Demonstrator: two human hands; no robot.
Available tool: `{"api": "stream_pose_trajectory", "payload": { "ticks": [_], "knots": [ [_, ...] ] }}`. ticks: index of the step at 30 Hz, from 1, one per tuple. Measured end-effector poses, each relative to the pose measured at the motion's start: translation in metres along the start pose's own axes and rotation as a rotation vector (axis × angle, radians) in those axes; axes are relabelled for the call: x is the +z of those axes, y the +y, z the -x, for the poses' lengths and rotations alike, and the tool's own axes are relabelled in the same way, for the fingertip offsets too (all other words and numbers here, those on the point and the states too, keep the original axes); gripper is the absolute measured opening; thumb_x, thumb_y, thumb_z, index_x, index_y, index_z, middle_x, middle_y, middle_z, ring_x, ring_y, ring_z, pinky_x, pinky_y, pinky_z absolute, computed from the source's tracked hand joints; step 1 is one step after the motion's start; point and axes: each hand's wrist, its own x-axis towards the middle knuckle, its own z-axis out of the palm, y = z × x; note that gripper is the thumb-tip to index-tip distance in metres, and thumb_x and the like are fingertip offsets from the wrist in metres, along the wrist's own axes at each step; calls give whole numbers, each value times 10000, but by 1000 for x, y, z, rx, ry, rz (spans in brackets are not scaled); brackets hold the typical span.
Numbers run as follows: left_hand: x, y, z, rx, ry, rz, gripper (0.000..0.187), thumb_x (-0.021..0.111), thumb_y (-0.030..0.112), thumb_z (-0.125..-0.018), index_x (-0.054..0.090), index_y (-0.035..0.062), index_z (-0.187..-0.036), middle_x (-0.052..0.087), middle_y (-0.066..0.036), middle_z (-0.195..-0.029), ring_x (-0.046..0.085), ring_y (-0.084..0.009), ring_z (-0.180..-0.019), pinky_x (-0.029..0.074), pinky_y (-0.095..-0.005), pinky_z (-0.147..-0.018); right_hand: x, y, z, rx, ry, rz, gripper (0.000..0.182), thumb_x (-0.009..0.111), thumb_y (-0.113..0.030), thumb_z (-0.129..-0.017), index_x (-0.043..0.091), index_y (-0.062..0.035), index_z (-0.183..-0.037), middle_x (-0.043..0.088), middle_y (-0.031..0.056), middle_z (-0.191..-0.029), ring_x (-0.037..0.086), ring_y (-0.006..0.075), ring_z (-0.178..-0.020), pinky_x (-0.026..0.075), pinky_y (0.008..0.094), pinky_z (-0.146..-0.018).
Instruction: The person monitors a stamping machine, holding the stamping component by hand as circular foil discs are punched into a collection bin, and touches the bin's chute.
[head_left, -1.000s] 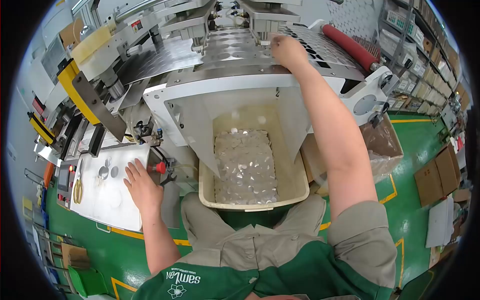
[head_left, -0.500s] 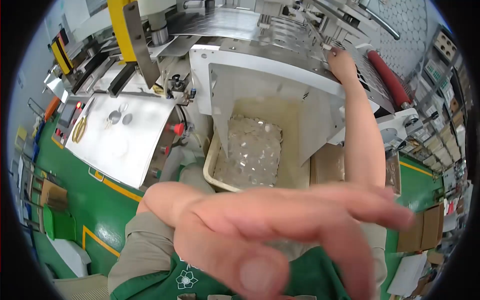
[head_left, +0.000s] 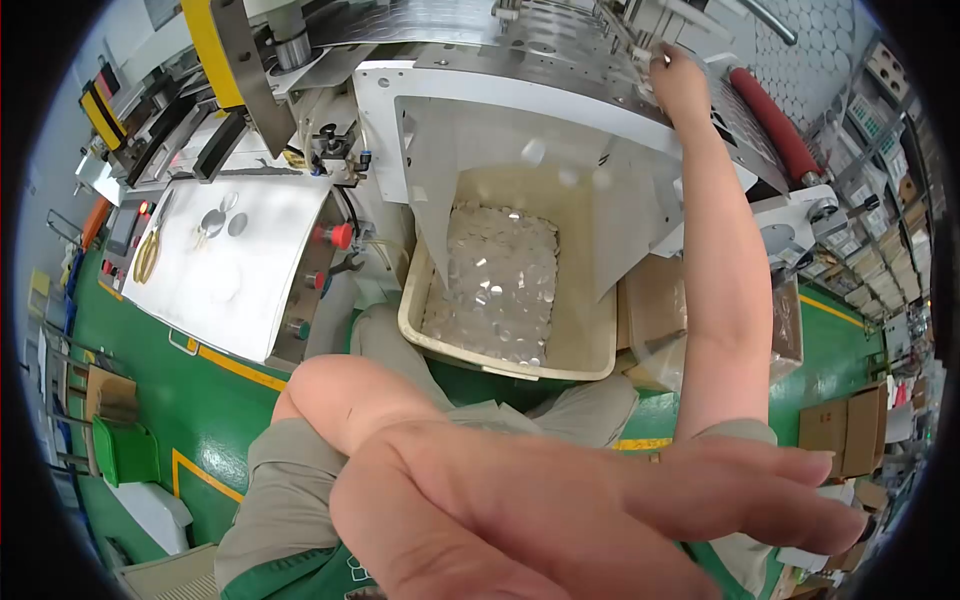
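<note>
My left hand (head_left: 590, 490) is close to the camera, fingers stretched out to the right, holding nothing. My right hand (head_left: 680, 85) reaches up to the machine (head_left: 560, 85), its fingers closed at small metal and white parts on the top; what they grip is hidden. Below the machine's white-framed opening is a cream plastic bin (head_left: 605, 340). Many small clear, shiny discs (head_left: 495, 290) lie heaped in it. A blurred pale disc (head_left: 533, 151) is in the air above the heap.
On the left, a white tabletop (head_left: 230, 290) carries yellow-handled scissors (head_left: 148, 255) and a few round discs (head_left: 213, 222). Red push buttons (head_left: 338, 236) stick out beside it. A red roller (head_left: 775, 125) is at the machine's right; cardboard boxes (head_left: 655, 300) stand beside the bin.
My left hand has turned and lowered slightly, still in front of the camera. My right hand stays at the machine. Pale discs now show in the air over the bin. The view has shifted slightly.
</note>
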Motion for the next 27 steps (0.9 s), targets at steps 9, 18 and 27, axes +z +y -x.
{"api": "stream_pose_trajectory", "payload": {
  "ticks": [9,18,27],
  "knots": [
    [14,-5,11,-44,30,199,351,538,340,-926,596,26,-1073,399,-275,-1403,252,-362,-1403,141,-514,-1150,2,4,-4,-11,-108,43,428,436,-335,-884,647,-117,-1186,646,198,-1151,603,375,-1092,470,441,-942],
    [11,-11,-8,-83,62,383,298,595,254,-908,596,3,-1068,427,-228,-1402,268,-314,-1404,167,-477,-1158,4,5,-5,-2,-82,2,425,447,-320,-871,637,-141,-1206,650,182,-1151,598,360,-1104,466,429,-946],
    [-42,-4,0,38,-24,-23,353,773,-7,-745,604,68,-1046,549,-319,-1237,487,-426,-1241,346,-539,-1081,-6,-8,4,67,-77,27,418,465,-320,-873,635,-152,-1216,672,181,-1097,629,371,-1036,483,444,-911]
  ]
}}
